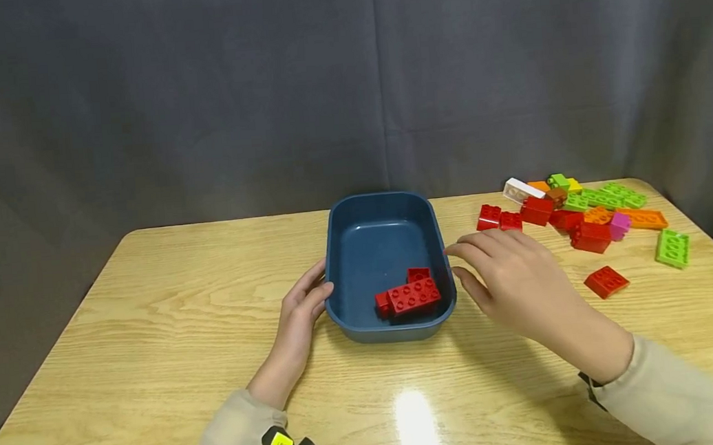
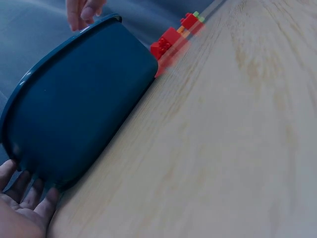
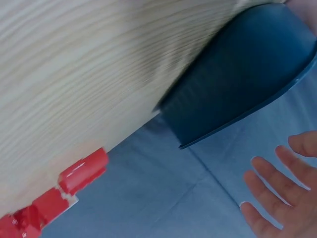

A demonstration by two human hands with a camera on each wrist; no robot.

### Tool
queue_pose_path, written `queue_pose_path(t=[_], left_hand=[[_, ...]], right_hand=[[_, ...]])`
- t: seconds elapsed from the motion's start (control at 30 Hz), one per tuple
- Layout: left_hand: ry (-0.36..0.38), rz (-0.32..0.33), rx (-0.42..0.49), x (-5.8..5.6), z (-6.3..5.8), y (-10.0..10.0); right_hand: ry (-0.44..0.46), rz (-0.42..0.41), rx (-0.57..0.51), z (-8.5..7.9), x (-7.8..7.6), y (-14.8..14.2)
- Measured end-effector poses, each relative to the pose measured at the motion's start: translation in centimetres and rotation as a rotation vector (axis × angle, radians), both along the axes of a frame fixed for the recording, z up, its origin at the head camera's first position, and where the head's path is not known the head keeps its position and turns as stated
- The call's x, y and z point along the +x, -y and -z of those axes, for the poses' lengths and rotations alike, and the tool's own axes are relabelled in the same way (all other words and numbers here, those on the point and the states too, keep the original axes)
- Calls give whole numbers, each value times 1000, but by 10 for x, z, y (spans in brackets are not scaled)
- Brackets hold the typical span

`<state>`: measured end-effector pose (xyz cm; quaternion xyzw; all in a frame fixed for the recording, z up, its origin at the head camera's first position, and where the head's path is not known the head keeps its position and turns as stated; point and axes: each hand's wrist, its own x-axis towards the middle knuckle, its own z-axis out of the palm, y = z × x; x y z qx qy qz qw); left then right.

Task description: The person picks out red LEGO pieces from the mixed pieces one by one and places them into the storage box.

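Note:
A dark blue plastic bin [image 1: 373, 249] stands on the table, with several red toy bricks [image 1: 413, 296] lying in its near right part. Against its left outer wall rests my left hand [image 1: 298, 323], thumb by the rim. In the left wrist view the fingers [image 2: 32, 193] of that hand touch the bin's wall [image 2: 84, 94]. My right hand [image 1: 512, 284] is raised just beside the right rim, fingers pointing at the bin. The right wrist view shows this hand [image 3: 292, 198] with its fingers apart and nothing held.
Several loose bricks lie at the back right: red ones [image 1: 591, 237], green plates [image 1: 672, 249], a white brick [image 1: 523, 190], an orange plate [image 1: 642, 219] and a purple brick [image 1: 620, 225]. A single red brick [image 1: 606, 281] lies nearer. A dark curtain [image 1: 230, 107] hangs behind the table.

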<state>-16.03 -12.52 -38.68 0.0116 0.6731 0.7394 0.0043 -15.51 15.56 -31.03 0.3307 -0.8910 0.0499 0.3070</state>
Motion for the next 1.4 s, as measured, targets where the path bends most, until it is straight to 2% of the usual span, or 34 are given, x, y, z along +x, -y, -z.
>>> queue_pose_path(t=[0.47,1.0,1.4], left_hand=[[4,-7,-11,0,1,0],[4,-9,-10,-1,0,-1],[10,-7,-19,0,0,0]], right_hand=[[0,47,110,12,1,-38],[-49,58,125,23,4,-78],[-97,63,151,33,-8,-113]])
